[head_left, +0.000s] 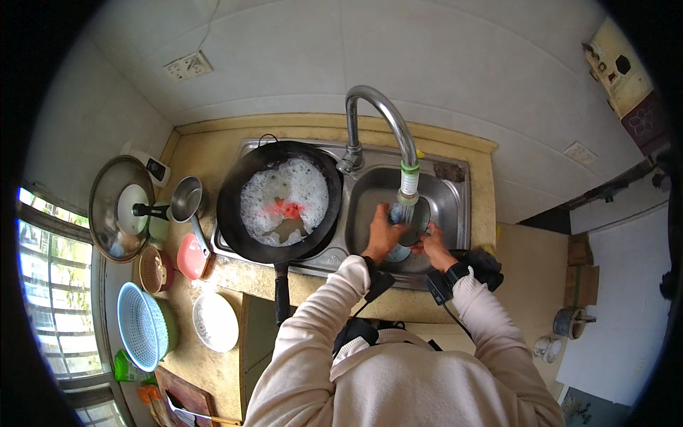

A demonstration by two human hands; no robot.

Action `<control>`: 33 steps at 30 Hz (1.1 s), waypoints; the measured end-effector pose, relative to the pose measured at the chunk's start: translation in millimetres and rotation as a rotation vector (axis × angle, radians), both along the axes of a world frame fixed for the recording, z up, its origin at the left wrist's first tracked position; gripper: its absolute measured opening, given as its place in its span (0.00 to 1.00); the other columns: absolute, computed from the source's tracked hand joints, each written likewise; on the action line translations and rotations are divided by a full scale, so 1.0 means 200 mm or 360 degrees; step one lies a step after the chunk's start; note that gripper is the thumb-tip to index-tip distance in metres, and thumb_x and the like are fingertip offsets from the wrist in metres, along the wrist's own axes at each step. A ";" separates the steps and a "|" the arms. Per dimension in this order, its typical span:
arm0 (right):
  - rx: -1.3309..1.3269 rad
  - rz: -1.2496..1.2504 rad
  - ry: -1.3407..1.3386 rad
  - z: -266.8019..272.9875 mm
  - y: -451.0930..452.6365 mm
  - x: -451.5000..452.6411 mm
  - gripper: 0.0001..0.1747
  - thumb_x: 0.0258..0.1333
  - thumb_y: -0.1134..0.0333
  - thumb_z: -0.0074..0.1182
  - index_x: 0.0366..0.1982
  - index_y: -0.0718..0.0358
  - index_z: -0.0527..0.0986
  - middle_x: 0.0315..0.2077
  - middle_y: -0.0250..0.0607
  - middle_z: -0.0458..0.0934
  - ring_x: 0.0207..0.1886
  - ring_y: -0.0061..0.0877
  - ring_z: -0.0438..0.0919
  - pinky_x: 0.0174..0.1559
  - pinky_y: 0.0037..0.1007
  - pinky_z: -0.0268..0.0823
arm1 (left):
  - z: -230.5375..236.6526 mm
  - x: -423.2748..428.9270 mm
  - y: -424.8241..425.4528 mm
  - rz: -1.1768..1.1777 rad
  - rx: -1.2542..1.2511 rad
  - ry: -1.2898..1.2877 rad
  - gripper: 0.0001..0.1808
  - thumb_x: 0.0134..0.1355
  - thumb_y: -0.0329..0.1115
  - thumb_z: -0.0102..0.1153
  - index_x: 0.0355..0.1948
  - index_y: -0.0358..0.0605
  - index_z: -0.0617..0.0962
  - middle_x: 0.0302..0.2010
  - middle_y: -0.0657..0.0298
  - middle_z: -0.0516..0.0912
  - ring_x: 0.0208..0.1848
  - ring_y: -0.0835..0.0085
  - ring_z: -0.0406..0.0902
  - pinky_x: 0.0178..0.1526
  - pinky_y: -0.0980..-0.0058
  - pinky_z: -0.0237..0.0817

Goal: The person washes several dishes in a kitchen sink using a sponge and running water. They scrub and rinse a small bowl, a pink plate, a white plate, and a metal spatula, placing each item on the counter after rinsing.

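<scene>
Water runs from the curved metal faucet (381,101) over a dark round bowl or dish (416,227) in the right sink basin (368,192). My left hand (384,235) is at the left side of this dish, fingers spread near its rim; whether it grips is unclear. My right hand (435,246) holds the dish's lower right edge. A pale blue dish (397,253) lies beneath, partly hidden by my hands. A black wok (227,213) with foamy water and a red cloth-like thing (288,208) rests over the left basin, its handle towards me.
Left of the wok are a steel saucepan (187,198), a pink bowl (192,256), a white plate (215,322), a large glass lid (101,213) and a blue plastic basket (140,326). A wooden cutting board (187,392) lies at the lower left. The wok's handle (282,293) juts past the counter edge.
</scene>
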State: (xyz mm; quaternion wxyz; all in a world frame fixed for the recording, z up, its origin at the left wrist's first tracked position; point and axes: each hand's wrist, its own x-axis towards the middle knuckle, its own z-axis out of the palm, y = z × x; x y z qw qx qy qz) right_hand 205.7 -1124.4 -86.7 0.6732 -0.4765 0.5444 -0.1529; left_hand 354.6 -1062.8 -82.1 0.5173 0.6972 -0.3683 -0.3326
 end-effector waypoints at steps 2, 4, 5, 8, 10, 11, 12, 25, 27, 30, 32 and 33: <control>-0.0278 0.0115 0.0170 0.04 0.00 -0.01 0.12 0.62 0.69 0.46 0.44 0.67 0.66 0.29 0.43 0.77 0.23 0.25 0.79 0.20 0.24 0.69 | -0.08 0.09 0.04 -0.0056 0.0096 0.0648 0.31 0.50 0.30 0.63 0.55 0.38 0.66 0.50 0.52 0.74 0.49 0.57 0.75 0.42 0.65 0.72; -0.0419 0.0355 0.0295 0.08 0.00 0.00 0.09 0.61 0.70 0.47 0.41 0.68 0.68 0.26 0.43 0.78 0.21 0.24 0.79 0.19 0.24 0.69 | -0.15 0.15 0.11 -0.0008 0.0193 0.1299 0.30 0.52 0.29 0.62 0.55 0.38 0.66 0.49 0.55 0.75 0.48 0.57 0.76 0.39 0.67 0.72; -0.0550 0.0475 0.0362 0.09 0.00 0.00 0.09 0.60 0.70 0.47 0.39 0.68 0.69 0.25 0.42 0.78 0.20 0.24 0.78 0.18 0.24 0.68 | -0.18 0.17 0.14 -0.0054 0.0152 0.1663 0.29 0.53 0.28 0.61 0.56 0.39 0.66 0.48 0.56 0.75 0.47 0.57 0.77 0.38 0.68 0.72; -0.0545 0.0525 0.0471 0.13 -0.03 0.00 0.09 0.57 0.70 0.47 0.31 0.71 0.70 0.18 0.44 0.78 0.16 0.25 0.77 0.17 0.26 0.68 | -0.21 0.16 0.18 -0.0528 -0.0108 0.0842 0.29 0.51 0.37 0.68 0.52 0.38 0.71 0.39 0.54 0.79 0.40 0.62 0.79 0.38 0.71 0.71; -0.0458 0.0505 0.0501 0.15 -0.05 -0.02 0.10 0.56 0.69 0.47 0.29 0.72 0.70 0.17 0.45 0.78 0.15 0.27 0.77 0.17 0.26 0.69 | -0.18 0.12 0.18 -0.0576 0.0220 0.0788 0.31 0.48 0.40 0.71 0.49 0.36 0.73 0.37 0.52 0.79 0.39 0.65 0.79 0.38 0.72 0.70; -0.0393 0.0487 0.0534 0.15 -0.05 -0.04 0.10 0.56 0.69 0.47 0.29 0.72 0.70 0.17 0.45 0.78 0.15 0.27 0.77 0.16 0.26 0.68 | -0.15 0.10 0.17 -0.0503 0.0293 0.0922 0.32 0.46 0.42 0.73 0.47 0.35 0.74 0.36 0.51 0.80 0.38 0.67 0.79 0.39 0.72 0.70; -0.0373 0.0444 0.0618 0.15 -0.05 -0.06 0.11 0.56 0.69 0.47 0.29 0.73 0.70 0.17 0.45 0.78 0.15 0.27 0.77 0.16 0.26 0.68 | -0.11 0.07 0.18 -0.0462 0.0199 0.0951 0.32 0.46 0.42 0.73 0.48 0.35 0.74 0.36 0.52 0.80 0.38 0.67 0.80 0.39 0.72 0.71; -0.0668 0.0633 0.0676 -0.26 -0.02 -0.07 0.17 0.53 0.61 0.54 0.39 0.67 0.73 0.28 0.45 0.79 0.23 0.35 0.79 0.23 0.32 0.71 | 0.21 0.12 0.16 -0.0186 0.0407 -0.1379 0.33 0.48 0.42 0.65 0.51 0.38 0.68 0.39 0.42 0.72 0.42 0.45 0.73 0.45 0.57 0.69; -0.0395 0.0526 0.0770 -0.40 -0.07 -0.07 0.17 0.53 0.61 0.54 0.38 0.68 0.72 0.28 0.47 0.78 0.24 0.37 0.79 0.24 0.33 0.71 | 0.28 0.17 0.21 -0.0105 0.0369 -0.1300 0.34 0.48 0.45 0.65 0.52 0.39 0.67 0.36 0.43 0.72 0.41 0.46 0.73 0.45 0.55 0.67; -0.0036 0.0918 0.0678 -0.64 -0.14 -0.11 0.17 0.58 0.65 0.49 0.36 0.76 0.70 0.25 0.52 0.76 0.26 0.38 0.80 0.26 0.36 0.73 | 0.41 0.31 0.38 0.0090 0.0483 -0.0846 0.32 0.50 0.46 0.63 0.50 0.36 0.69 0.37 0.40 0.75 0.41 0.44 0.75 0.42 0.57 0.68; -0.0015 0.1039 0.0495 -0.80 -0.17 -0.12 0.15 0.57 0.67 0.50 0.32 0.76 0.72 0.25 0.53 0.78 0.26 0.40 0.81 0.25 0.37 0.72 | 0.50 0.45 0.55 0.0255 0.0450 -0.0082 0.33 0.53 0.48 0.61 0.51 0.33 0.69 0.43 0.44 0.77 0.44 0.51 0.77 0.39 0.58 0.71; 0.0134 0.0939 0.0429 -0.87 -0.18 -0.12 0.14 0.56 0.68 0.51 0.30 0.77 0.73 0.26 0.54 0.79 0.26 0.41 0.81 0.25 0.38 0.71 | 0.54 0.51 0.66 0.0383 0.0407 0.0446 0.34 0.54 0.49 0.61 0.52 0.33 0.68 0.46 0.46 0.77 0.45 0.55 0.78 0.37 0.59 0.72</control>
